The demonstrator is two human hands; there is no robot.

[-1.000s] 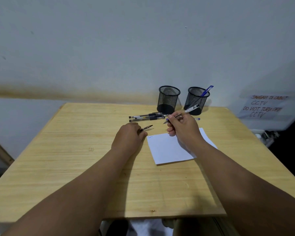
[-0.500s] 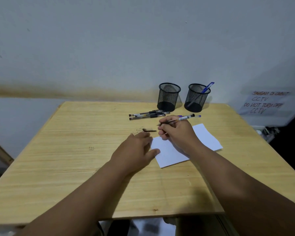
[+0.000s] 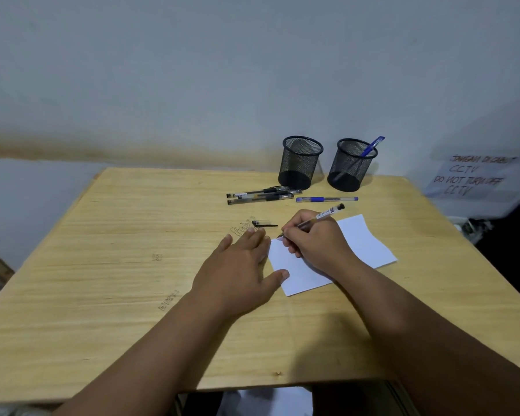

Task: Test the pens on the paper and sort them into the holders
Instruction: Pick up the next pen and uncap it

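At paper's [image 3: 364, 244] left edge, hands: left [image 3: 237, 271] flat, fingers spread; right [image 3: 315, 238] pinching pen [image 3: 327, 213] tip-down.

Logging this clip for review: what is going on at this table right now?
A person is testing a pen: the right hand grips it, tip at the paper, while the left hand lies flat, holding the sheet's edge. Its cap lies nearby. Black pens and a blue pen wait before two holders; one holds a blue pen.

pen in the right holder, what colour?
Blue, with a clear barrel; the pen sticks out of the right holder. Head view.
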